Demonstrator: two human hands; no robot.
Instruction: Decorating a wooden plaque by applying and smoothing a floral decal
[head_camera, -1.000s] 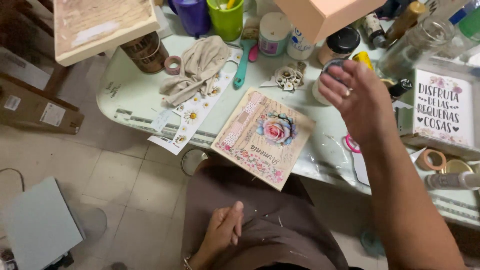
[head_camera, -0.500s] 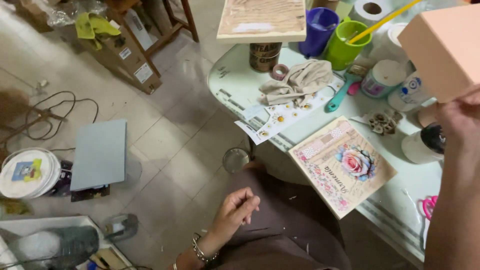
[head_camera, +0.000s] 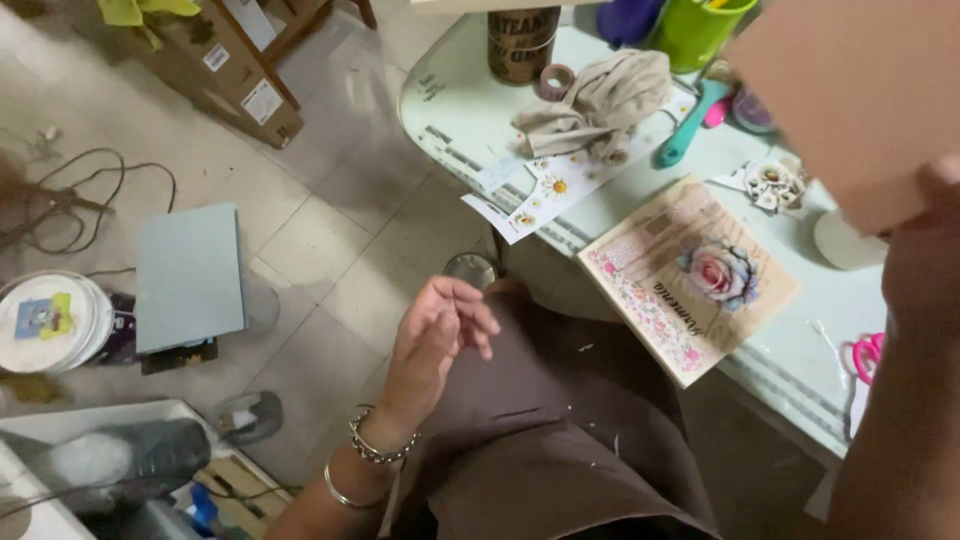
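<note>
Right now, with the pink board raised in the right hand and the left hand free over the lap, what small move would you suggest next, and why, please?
Probably bring the left hand up to steady the pink board. The right hand grips it only at its lower edge, high above the table, where a rose-printed plaque overhangs the edge, while the left hand hangs open and holds nothing.

The board in the right hand looks matt, smooth, salmon-painted wood. The plaque has a paper-printed rose finish. The rag is soft, crumpled cloth. The left hand wears shiny metal bracelets.
</note>
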